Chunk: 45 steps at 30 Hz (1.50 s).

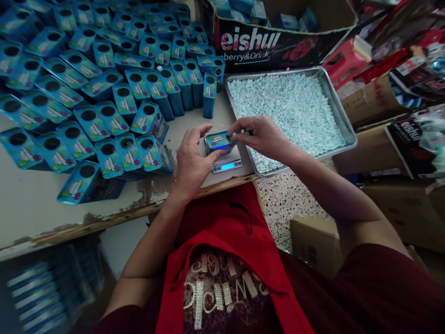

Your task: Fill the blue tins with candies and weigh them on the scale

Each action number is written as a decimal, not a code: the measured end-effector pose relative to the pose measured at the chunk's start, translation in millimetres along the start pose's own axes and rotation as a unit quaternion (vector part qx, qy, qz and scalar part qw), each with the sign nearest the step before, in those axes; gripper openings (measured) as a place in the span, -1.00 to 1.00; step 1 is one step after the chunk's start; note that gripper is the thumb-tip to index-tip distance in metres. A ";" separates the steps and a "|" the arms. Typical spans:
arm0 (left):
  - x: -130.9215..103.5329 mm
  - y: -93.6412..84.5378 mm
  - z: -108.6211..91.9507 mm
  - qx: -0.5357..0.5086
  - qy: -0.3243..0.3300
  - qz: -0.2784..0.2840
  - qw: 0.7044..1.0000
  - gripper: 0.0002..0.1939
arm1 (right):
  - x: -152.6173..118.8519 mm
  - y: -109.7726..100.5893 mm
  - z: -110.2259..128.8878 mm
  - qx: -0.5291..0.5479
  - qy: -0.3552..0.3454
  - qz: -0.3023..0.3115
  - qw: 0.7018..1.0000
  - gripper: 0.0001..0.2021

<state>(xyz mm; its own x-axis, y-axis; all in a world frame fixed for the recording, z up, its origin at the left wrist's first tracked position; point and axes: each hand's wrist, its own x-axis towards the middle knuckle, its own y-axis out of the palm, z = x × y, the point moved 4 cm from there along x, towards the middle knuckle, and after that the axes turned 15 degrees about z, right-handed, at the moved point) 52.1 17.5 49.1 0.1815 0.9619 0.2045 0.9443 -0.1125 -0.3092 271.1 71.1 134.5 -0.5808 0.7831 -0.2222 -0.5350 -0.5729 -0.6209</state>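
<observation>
A small blue tin (217,142) lies on a little digital scale (227,167) whose display is lit. My left hand (196,157) grips the tin from its left side, fingers behind it and thumb along the near side. Several pale candies are pinched in the fingers of my right hand (255,134), at the tin's right end, over its dark opening. To the right, a metal tray (348,125) holds a thick layer of pale blue and white candies (288,111). My right wrist crosses above the tray's near-left part.
Many blue tins (111,116) with round dark openings crowd the table (194,116) on the left. Behind the tray stands a black cardboard box (250,46) with blue packs inside. More cardboard boxes (403,213) stand at the right. The table's worn wooden edge (104,222) runs near my body.
</observation>
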 end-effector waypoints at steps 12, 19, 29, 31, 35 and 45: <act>21.2 11.2 -28.0 0.103 0.025 0.016 0.994 -0.51 | 0.0 -21.2 -25.0 0.342 0.020 -0.053 0.938 -0.79; 12.6 -69.8 -71.6 0.167 0.081 -0.016 0.983 -0.55 | 27.6 0.7 -66.9 0.449 0.062 -0.123 0.883 -0.56; 24.8 -119.1 -85.3 0.323 0.151 -0.025 0.934 -0.60 | 40.6 0.4 -4.2 0.435 -0.022 -0.058 0.898 -0.64; 30.5 -105.3 -85.9 0.336 0.192 -0.032 0.922 -0.62 | 37.3 4.9 -0.1 0.480 -0.007 -0.059 0.875 -0.70; 36.4 -69.0 -87.3 0.346 0.274 -0.042 0.896 -0.51 | 20.5 27.4 -1.7 0.549 0.028 -0.023 0.835 -0.78; 58.3 7.4 -43.1 0.344 0.203 -0.029 0.916 -0.62 | -4.1 37.5 -21.6 0.679 0.037 -0.045 0.732 -0.75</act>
<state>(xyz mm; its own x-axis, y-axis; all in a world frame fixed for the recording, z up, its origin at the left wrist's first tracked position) 81.5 62.0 98.8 0.3558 0.7731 0.5250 0.5842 0.2545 -0.7707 266.7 51.7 96.0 -0.4984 0.8146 -0.2967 -0.7144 -0.1921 0.6728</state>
